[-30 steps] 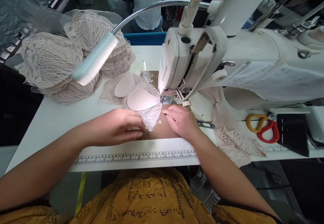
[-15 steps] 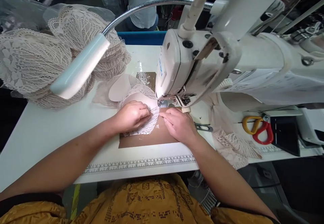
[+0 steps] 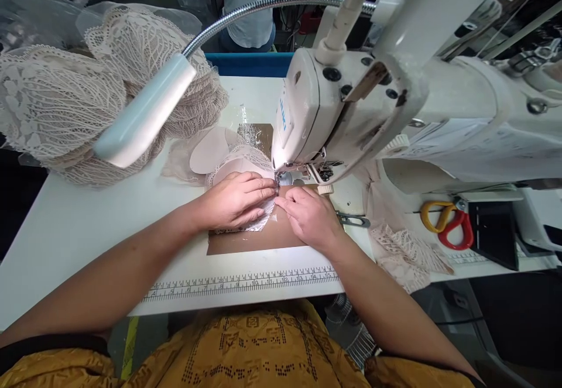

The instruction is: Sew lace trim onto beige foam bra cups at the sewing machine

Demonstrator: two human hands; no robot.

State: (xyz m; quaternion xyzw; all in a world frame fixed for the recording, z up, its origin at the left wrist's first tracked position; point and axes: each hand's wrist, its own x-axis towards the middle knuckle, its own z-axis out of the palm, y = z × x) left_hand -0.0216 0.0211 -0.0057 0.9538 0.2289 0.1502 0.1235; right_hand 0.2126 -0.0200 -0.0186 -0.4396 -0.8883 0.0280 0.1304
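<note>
A pale lace cup piece (image 3: 246, 155) lies under the needle area of a white sewing machine (image 3: 298, 104). My left hand (image 3: 235, 201) rests flat on the lace, its fingers stretched towards the presser foot and covering much of the piece. At the right edge of the lace, my right hand (image 3: 312, 215) has its fingers curled, with thumb and forefinger pinched at the border. A brown sheet (image 3: 246, 243) lies beneath the work. The needle itself is too small to make out.
A lamp (image 3: 144, 110) on a bent metal neck hangs before stacked lace cups (image 3: 61, 107). Scissors (image 3: 456, 230) lie at right, past more lace fabric (image 3: 399, 253). Snips (image 3: 353, 219) lie beside my right hand. A printed ruler (image 3: 246, 282) runs along the front edge. A person (image 3: 248, 7) sits beyond.
My left hand has gone from curled fingers to flat, stretched ones, reaching closer to the presser foot. My right hand's fingers have curled in more at the lace edge. The view has shifted slightly.
</note>
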